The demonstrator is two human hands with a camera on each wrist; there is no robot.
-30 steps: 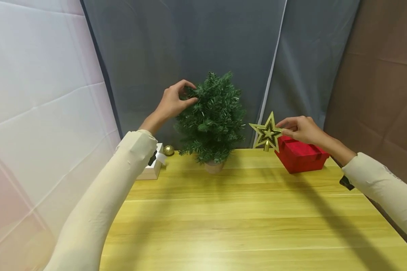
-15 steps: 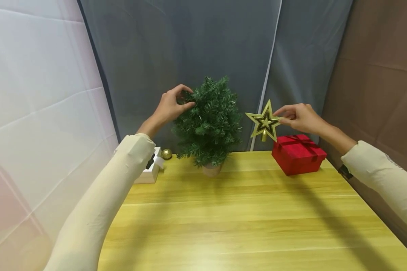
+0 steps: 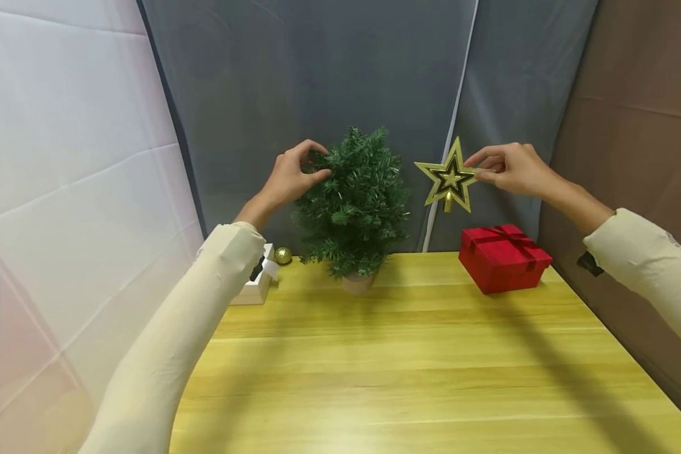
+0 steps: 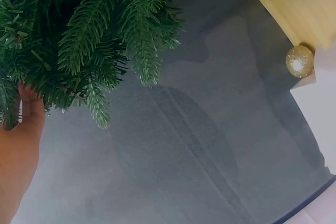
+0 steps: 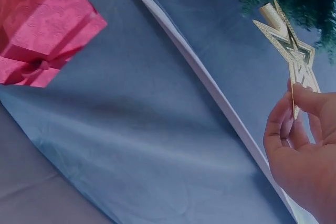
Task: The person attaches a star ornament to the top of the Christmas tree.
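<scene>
A small green artificial Christmas tree [image 3: 356, 202] in a pale pot stands at the back of the table. My left hand [image 3: 291, 171] is at its upper left side, thumb and fingers pinching a branch; foliage hides the fingertips in the left wrist view. To the right of the tree, my right hand [image 3: 516, 167] pinches a gold star tree topper [image 3: 451, 176] by one side point. The star is upright in the air, its short socket [image 5: 272, 16] pointing down in the head view, apart from the tree.
A red gift box [image 3: 504, 257] with a ribbon sits at the back right, below my right hand. Behind my left forearm are a white box [image 3: 253, 292] and a gold ball ornament [image 3: 283, 255]. Grey cloth [image 3: 318, 69] hangs behind the wooden table [image 3: 374, 372].
My right hand has risen with the star, from in front of the red box to well above it. The left hand stays at the tree's upper left side.
</scene>
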